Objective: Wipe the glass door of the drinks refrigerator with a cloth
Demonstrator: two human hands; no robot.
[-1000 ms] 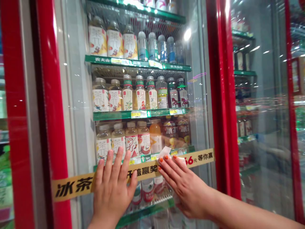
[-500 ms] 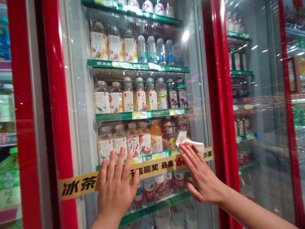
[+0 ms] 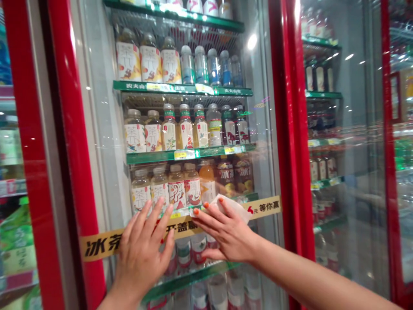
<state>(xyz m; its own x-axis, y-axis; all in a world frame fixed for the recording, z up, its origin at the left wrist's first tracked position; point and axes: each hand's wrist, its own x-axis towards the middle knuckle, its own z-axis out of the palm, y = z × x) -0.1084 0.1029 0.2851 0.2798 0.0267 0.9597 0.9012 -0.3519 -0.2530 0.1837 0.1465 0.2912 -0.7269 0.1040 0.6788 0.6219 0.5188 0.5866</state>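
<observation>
My left hand [image 3: 145,241] lies flat on the glass door [image 3: 264,142], fingers spread and nothing in it, across the left part of a tan strip [image 3: 271,206] with dark Chinese lettering. To its right, my right hand [image 3: 227,228] presses a white tissue [image 3: 237,209] against the glass, over the middle of the same strip. The tissue shows above and beside its stretched fingers, which have orange nails; the rest is hidden beneath them. Behind the glass near both hands stand bottles of tea [image 3: 177,187] and an orange drink [image 3: 207,178].
Red door frames [image 3: 69,129] run up both sides of the glass. Green-edged shelves [image 3: 183,88] inside hold rows of drink bottles. Another glass-fronted cooler [image 3: 358,129] stands at the right, and more drinks [image 3: 16,241] show at the far left. Lights reflect in the glass.
My right hand has slid left along the strip with the tissue, uncovering the strip's right end and coming closer to my left hand. The left hand has shifted slightly left in view.
</observation>
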